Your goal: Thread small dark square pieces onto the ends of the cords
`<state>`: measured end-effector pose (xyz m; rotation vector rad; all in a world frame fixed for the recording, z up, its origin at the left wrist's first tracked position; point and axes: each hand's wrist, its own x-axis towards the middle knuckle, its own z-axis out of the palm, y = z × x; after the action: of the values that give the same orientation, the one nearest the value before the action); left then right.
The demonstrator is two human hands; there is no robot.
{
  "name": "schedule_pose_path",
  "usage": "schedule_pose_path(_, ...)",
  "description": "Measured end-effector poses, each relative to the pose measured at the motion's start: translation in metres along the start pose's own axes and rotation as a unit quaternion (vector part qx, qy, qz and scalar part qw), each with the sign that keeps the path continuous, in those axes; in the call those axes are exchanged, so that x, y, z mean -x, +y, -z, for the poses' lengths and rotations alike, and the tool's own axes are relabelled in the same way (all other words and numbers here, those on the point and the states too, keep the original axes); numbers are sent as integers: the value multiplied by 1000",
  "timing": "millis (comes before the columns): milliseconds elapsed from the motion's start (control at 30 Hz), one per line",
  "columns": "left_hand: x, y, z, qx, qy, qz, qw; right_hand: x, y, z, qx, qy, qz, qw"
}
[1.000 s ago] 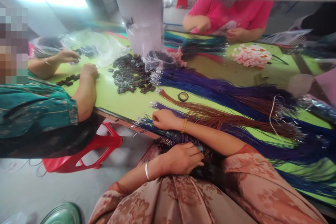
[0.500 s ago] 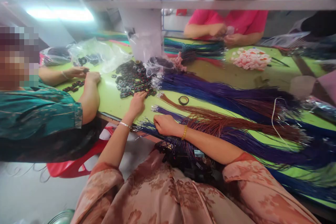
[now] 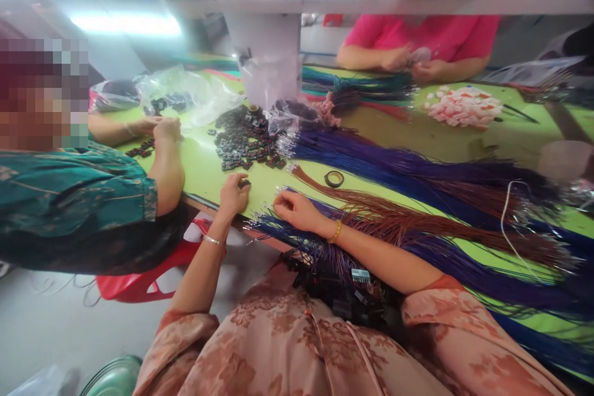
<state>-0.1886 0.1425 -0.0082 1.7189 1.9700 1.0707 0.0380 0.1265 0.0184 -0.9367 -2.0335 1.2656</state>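
Observation:
Near the table's front edge, my left hand (image 3: 233, 194) is closed, with a small black connector housing (image 3: 244, 184) between thumb and fingers. To its right, my right hand (image 3: 299, 210) hovers over the metal-tipped ends of a blue wire bundle (image 3: 264, 218), its fingers curled together. Whatever those fingers pinch, if anything, is too small to make out. A heap of black connector housings (image 3: 244, 136) lies beyond my left hand. Brown wires (image 3: 371, 204) stretch away to the right behind my right hand. Black connectors with wires (image 3: 343, 303) rest in my lap.
A roll of black tape (image 3: 333, 179) lies between wire bundles. At the left, a co-worker in a green sleeve (image 3: 78, 192) handles small parts. Across the table another person in pink (image 3: 422, 43) works by a pile of pale pink pieces (image 3: 464, 106). A shelf (image 3: 417, 5) runs overhead.
My left hand has drawn back from the heap toward me and now has a black connector housing in it. My right hand stays near the wire ends, its fingers slightly shifted. The view has swung left.

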Motion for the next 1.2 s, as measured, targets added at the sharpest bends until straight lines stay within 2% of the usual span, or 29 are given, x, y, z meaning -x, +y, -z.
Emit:
schedule_pose_path(67, 12, 7, 1, 142, -2, 53, 989, -2, -3, 0, -50, 1, -2, 999)
schedule_pose_path(100, 20, 13, 2, 222, -15, 82, 971, -2, -3, 0, -68, 1, -2, 998)
schedule_pose_path(233, 49, 42, 1, 485, -89, 182, 851, 1, -1, -1, -75, 18, 7, 997)
schedule_pose_path(333, 64, 56, -3, 571, -134, 219, 780, 6, -1, 0, -8, 73, 49, 996)
schedule_pose_path(467, 72, 62, -12, 611, -153, 247, 737, 10, -3, 3, 78, 120, 94, 985)
schedule_pose_path(633, 75, 64, -17, 628, -150, 254, 720, 11, -3, 4, 117, 118, 122, 979)
schedule_pose_path(800, 75, 64, -16, 629, -144, 258, 719, 12, -3, 4, 144, 111, 124, 976)
schedule_pose_path(933, 77, 65, -17, 613, -132, 261, 734, 12, -3, 3, 146, 105, 129, 975)
schedule_pose_path(1100, 84, 71, -28, 588, -80, 240, 768, 12, 0, 3, 161, 88, 117, 976)
schedule_pose_path(1200, 86, 74, -34, 586, -44, 240, 772, 11, 2, 5, 166, 72, 120, 976)
